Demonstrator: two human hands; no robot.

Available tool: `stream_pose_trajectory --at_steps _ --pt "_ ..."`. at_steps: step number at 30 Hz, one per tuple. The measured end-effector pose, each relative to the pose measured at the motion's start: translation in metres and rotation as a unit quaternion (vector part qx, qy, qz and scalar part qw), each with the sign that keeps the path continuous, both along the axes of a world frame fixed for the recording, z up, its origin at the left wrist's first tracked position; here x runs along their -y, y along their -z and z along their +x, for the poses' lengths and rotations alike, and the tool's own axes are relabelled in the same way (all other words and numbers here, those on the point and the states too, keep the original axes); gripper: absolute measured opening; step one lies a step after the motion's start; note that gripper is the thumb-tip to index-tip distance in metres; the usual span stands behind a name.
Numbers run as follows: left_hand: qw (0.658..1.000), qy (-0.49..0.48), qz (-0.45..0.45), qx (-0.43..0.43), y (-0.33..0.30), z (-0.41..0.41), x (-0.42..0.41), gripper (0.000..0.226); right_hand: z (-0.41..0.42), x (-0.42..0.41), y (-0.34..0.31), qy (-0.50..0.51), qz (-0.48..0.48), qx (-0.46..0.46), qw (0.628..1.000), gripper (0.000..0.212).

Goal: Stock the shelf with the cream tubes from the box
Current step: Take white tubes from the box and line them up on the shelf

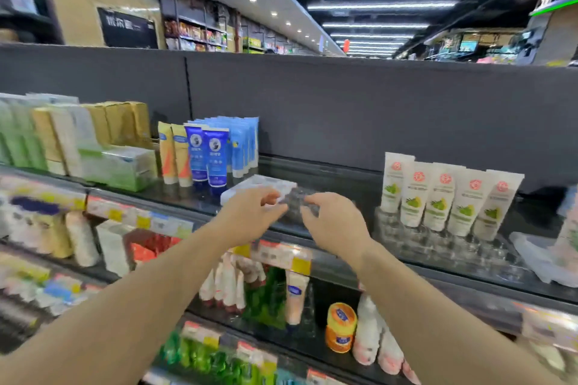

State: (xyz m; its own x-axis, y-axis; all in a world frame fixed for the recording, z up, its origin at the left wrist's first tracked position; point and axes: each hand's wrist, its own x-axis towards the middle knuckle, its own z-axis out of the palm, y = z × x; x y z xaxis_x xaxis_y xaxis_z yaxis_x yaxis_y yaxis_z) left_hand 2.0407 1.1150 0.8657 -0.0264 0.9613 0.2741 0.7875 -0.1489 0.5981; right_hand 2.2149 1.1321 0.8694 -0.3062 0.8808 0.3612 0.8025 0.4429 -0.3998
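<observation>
Hands meet at the front of the top shelf, both reaching in from bare forearms. The left hand has its fingers curled on the near edge of a clear plastic tray with moulded pockets, which lies flat on the dark shelf deck; the right hand pinches the other end of the same tray, where the plastic goes see-through and blurred (the exact edge there is hard to make out). No tube is in either hand.

To the right, well apart from the hands, five white cream tubes with green fruit prints and red round seals stand cap-down in a second clear holder, leaning slightly back in a row. Left of the tray stand dark blue tubes, with pale blue tubes behind them and orange-and-cream tubes beside them. Farther left are green and gold cartons. On the shelf below, an orange jar sits near white bottles. The box is not in view.
</observation>
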Motion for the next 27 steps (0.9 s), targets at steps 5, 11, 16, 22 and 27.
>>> stream_pose_trajectory --at_steps 5,11,16,22,27 --pt "0.990 -0.078 -0.004 -0.114 0.006 -0.153 0.079 0.037 -0.173 0.031 0.018 -0.088 0.010 0.027 0.996 0.027" --pt "0.937 -0.208 -0.102 -0.262 0.040 -0.357 0.165 0.064 -0.385 0.098 0.050 -0.203 -0.041 0.054 0.977 0.035" --pt "0.905 -0.273 -0.155 -0.286 0.080 -0.473 0.227 0.067 -0.512 0.135 0.081 -0.253 -0.062 0.125 0.957 0.049" --pt "0.889 -0.331 -0.210 -0.237 0.128 -0.557 0.257 0.064 -0.609 0.144 0.123 -0.301 -0.109 0.177 0.931 0.046" --pt "0.881 -0.337 -0.251 -0.217 0.155 -0.616 0.239 0.064 -0.674 0.120 0.158 -0.325 -0.122 0.183 0.920 0.054"
